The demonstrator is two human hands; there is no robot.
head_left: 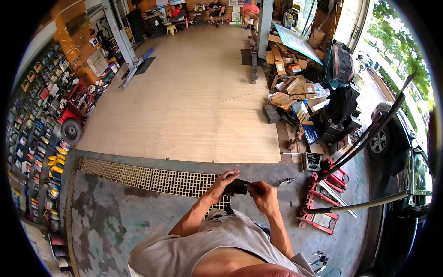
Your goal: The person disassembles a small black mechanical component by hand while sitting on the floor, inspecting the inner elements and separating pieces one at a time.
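Both of my hands are in front of my body, above the edge of the floor grating. My left hand [217, 189] is wrapped round a small black block-like object [238, 186], its thumb side turned up and away from me. I cannot make out the kind of object. At its right end my right hand [264, 196] is closed, the fingertips pinched against the edge. Part of the object is hidden by the left hand. Just right of my right hand, a grey metal hand tool [287, 181] lies on the concrete.
Yellowish grating [157, 177] crosses the floor. Red floor jacks [318, 217] stand at the right, with dark hoses [369, 138] hanging nearby. Beyond lie piled cardboard boxes [295, 87]. A dark car [401, 171] is far right, stocked shelves [34, 138] left. Several people [251, 10] sit at the back.
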